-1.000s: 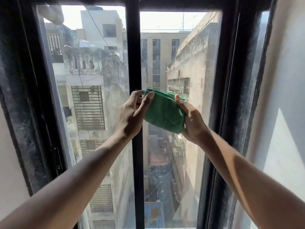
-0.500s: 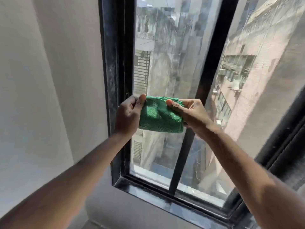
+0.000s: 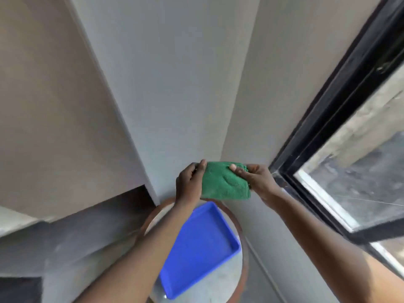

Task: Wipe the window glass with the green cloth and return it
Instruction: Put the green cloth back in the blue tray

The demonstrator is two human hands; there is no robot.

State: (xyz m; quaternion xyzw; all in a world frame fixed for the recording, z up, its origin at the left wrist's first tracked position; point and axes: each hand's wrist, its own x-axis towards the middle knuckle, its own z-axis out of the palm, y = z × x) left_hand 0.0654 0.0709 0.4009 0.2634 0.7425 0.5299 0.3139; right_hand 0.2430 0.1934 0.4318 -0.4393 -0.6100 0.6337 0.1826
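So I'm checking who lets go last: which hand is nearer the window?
Right. The right hand holds the cloth on the side by the window; the left hand holds its far edge, above the tray.

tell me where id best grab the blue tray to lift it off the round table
Grip the blue tray by its raised rim, on the two long sides, coming from above. The rim is the only graspable edge; the flat base lies on the round table. The left long side is partly hidden by the left forearm. It looks empty, so probably light.
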